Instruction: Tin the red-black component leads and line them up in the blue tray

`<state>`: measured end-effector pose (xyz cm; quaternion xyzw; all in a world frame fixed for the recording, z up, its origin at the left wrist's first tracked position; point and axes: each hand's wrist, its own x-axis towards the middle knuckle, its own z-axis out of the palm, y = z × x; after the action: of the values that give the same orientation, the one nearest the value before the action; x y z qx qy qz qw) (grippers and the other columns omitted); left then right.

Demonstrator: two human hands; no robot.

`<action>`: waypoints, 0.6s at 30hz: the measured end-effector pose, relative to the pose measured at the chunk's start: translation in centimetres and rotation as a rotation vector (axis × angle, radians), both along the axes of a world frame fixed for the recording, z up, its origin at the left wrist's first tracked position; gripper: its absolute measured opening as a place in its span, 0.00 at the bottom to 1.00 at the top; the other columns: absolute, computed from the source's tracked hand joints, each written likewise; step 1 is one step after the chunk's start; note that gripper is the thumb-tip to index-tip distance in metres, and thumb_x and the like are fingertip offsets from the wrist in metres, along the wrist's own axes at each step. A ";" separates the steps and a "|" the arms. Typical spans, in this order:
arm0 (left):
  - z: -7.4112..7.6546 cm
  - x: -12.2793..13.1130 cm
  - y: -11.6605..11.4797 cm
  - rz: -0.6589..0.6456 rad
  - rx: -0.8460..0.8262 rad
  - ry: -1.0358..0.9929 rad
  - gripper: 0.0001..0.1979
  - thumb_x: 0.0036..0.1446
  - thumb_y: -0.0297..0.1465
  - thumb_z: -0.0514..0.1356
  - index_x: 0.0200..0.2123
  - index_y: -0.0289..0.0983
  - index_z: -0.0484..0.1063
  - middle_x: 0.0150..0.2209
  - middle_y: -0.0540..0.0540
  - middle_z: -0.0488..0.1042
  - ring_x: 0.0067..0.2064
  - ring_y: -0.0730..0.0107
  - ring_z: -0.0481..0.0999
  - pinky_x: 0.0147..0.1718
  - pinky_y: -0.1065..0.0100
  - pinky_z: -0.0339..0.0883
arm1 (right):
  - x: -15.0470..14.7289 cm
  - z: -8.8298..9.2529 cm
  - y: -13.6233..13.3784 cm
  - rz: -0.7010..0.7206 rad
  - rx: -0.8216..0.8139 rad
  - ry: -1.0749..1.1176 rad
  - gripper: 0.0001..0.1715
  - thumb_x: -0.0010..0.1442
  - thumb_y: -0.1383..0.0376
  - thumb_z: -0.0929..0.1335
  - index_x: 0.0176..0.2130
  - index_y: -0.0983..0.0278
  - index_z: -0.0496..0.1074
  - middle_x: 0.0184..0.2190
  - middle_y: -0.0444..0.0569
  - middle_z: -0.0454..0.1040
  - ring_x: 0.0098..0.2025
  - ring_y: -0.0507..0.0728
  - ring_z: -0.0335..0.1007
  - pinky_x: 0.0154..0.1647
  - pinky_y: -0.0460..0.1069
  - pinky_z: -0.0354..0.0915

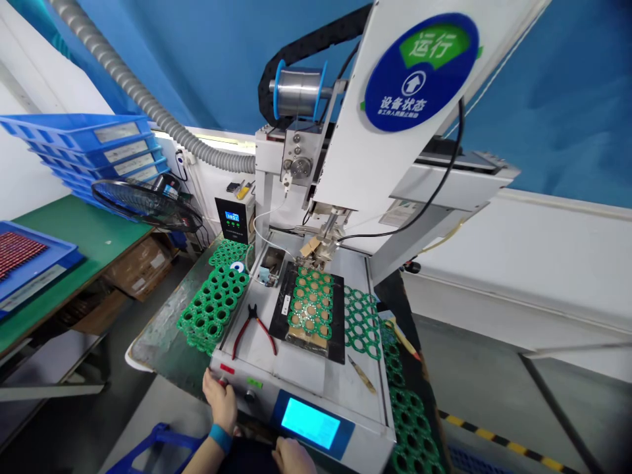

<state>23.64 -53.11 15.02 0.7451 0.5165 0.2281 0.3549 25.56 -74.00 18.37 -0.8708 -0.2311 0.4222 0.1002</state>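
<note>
My left hand [221, 398], with a blue band at the wrist, has its fingers closed round a red knob [223, 382] at the left of the machine's front panel. Low in the picture, my right hand [293, 456] is curled beneath the lit screen [311, 422]; anything inside it is hidden. A black knob [249, 396] sits between them on the panel. On the machine bed, a green ring-patterned circuit board panel [311, 304] lies on a black fixture [336, 329], its far end under the machine's head [326, 240].
Red-handled cutters [253, 329] and tweezers [362, 374] lie on the bed. Green panels are stacked at left [212, 309] and more lie at right [363, 322]. A solder wire spool [299, 92] is mounted above. A fan [148, 204] and blue trays [89, 151] stand left.
</note>
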 end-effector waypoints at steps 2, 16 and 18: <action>0.1 0.0 0.0 -0.002 -0.004 0.003 0.32 0.56 0.23 0.55 0.62 0.33 0.48 0.62 0.34 0.53 0.63 0.48 0.53 0.60 0.45 0.52 | 0.0 0.1 0.1 -0.002 0.003 -0.002 0.10 0.62 0.61 0.66 0.41 0.64 0.72 0.38 0.47 0.75 0.42 0.56 0.73 0.43 0.54 0.69; 0.8 0.2 -0.2 0.006 -0.005 0.014 0.32 0.56 0.23 0.54 0.63 0.32 0.46 0.61 0.33 0.54 0.64 0.48 0.53 0.60 0.45 0.52 | 0.1 0.3 0.1 -0.029 0.014 -0.004 0.09 0.62 0.62 0.67 0.39 0.65 0.73 0.38 0.47 0.75 0.42 0.57 0.73 0.44 0.55 0.69; 0.9 0.4 -0.4 0.014 0.006 0.016 0.33 0.55 0.22 0.54 0.63 0.31 0.46 0.62 0.33 0.53 0.64 0.47 0.52 0.60 0.45 0.52 | 0.2 0.2 0.1 -0.028 0.005 0.003 0.10 0.62 0.62 0.67 0.40 0.65 0.73 0.38 0.47 0.75 0.42 0.57 0.73 0.44 0.55 0.69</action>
<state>24.01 -53.51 15.92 0.7444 0.5237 0.2264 0.3469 25.73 -73.88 18.60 -0.8731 -0.2199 0.4213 0.1086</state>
